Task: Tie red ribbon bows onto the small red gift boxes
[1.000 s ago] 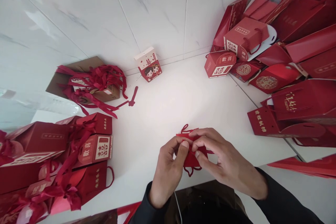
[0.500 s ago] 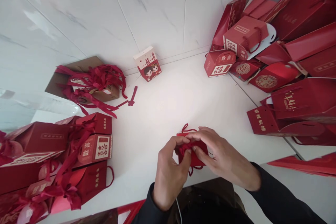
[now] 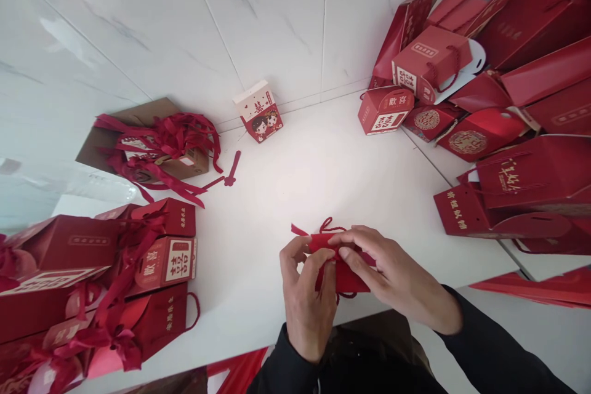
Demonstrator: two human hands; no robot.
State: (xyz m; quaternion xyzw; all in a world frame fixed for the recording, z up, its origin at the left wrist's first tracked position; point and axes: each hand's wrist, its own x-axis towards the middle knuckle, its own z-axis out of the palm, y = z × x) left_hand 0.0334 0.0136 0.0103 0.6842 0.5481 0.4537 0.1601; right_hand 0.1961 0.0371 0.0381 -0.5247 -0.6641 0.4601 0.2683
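Observation:
At the table's near edge stands a small red gift box [image 3: 353,283] with dark red cord loops on its far and near sides. My left hand [image 3: 308,295] is closed over its left part, the thumb and fingers pinched on a red ribbon [image 3: 300,230] whose loose end sticks out to the left. On the right side of the box, my right hand [image 3: 392,268] is also closed, thumb and fingertips pressed together on the ribbon at the top. The fingers cover most of the ribbon's middle, so its shape there is hidden.
Ribboned red boxes [image 3: 152,268] crowd the left. Behind them a cardboard box [image 3: 143,114] holds tangled red ribbons. A small cartoon-couple box [image 3: 261,120] stands by the marble wall. More red boxes [image 3: 521,169] are piled on the right. A ribbon piece [image 3: 234,169] lies on the white table [image 3: 295,181].
My left hand has turned, its fingers now bunched over the ribbon. A ribbon end has appeared to the left of the box. My right hand has barely moved.

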